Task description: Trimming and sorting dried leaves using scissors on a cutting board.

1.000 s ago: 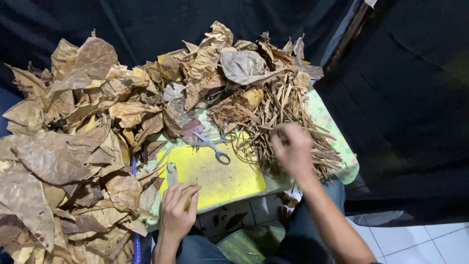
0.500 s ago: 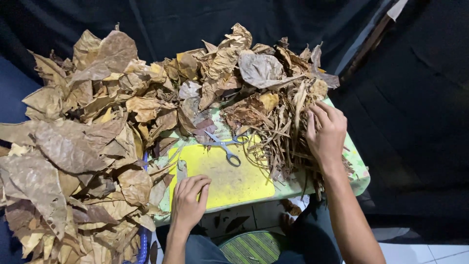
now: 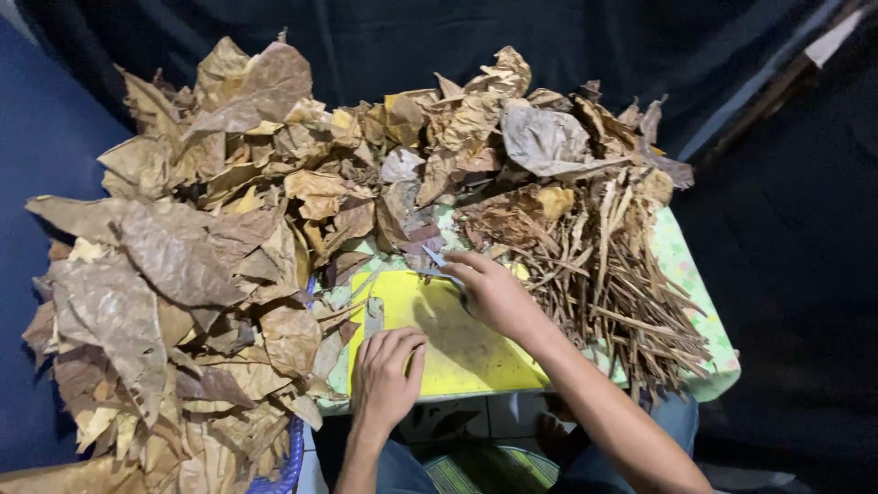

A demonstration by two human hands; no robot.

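My left hand rests palm down on the near left corner of a yellow cutting board, fingers curled, holding nothing. My right hand lies over the top of the board and covers the handles of a pair of scissors, whose blades poke out toward the leaves. Whether the fingers grip the handles is not clear. A small grey blade-like tool lies on the board's left edge beside my left hand.
A big heap of dry brown leaves fills the left and back. A bundle of dry leaf stems lies at the right on a light green table. Dark cloth surrounds everything. A blue basket rim shows at bottom left.
My right hand has moved left from the stem bundle onto the scissors at the top of the yellow board. My left hand has stayed on the board's near corner.
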